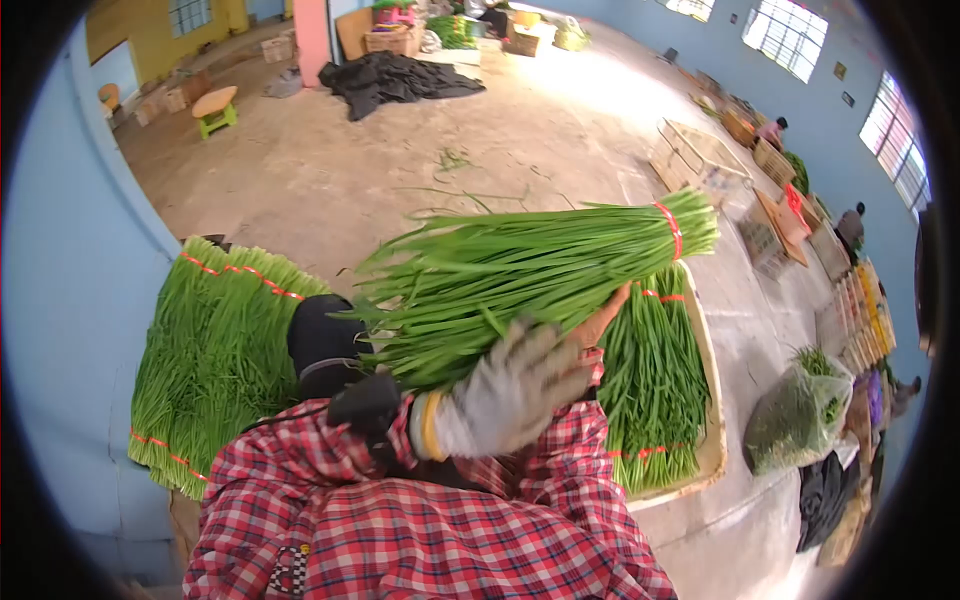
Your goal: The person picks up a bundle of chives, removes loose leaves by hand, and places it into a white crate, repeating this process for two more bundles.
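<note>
A large bundle of garlic chives [540, 245] lies across my front, its pale cut ends to the right with a red tie around them. My bare right hand [600, 318] holds it from below near the tied end; most of its fingers are hidden behind the leaves. In a grey work glove, my left hand [520, 385] is at the lower edge of the leaves, slightly blurred, its fingers stretched out and apart. Under the tied end, more tied chives [655, 370] fill a pale crate [712, 430].
To my left, a stack of tied chives [215, 350] stands by the blue wall. A clear bag of greens [800, 415] is at the right. Farther off are a black cloth [390, 80], a low stool [215, 108], crates [700, 155] and people working along the wall.
</note>
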